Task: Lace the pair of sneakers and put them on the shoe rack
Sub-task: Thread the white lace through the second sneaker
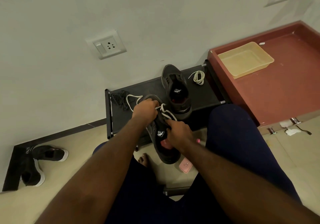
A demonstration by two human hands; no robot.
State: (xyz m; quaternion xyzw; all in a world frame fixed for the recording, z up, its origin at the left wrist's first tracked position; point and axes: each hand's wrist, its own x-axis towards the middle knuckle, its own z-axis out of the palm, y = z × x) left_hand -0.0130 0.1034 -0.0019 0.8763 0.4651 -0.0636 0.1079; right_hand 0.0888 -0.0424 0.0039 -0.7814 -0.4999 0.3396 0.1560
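I hold a dark grey sneaker over my lap, toe toward the black shoe rack. My left hand pinches a cream lace near the toe eyelets. My right hand grips the sneaker's right side by the tongue. One lace end trails left onto the rack. The second grey sneaker lies unlaced on the rack top. A coiled cream lace rests right of it, and a bundle of black lace sits at the rack's left end.
A red-brown cabinet carrying a beige plastic tray stands right of the rack. Two other black shoes with white soles lie on the floor at left. A pink object lies on the tiles near my bare foot.
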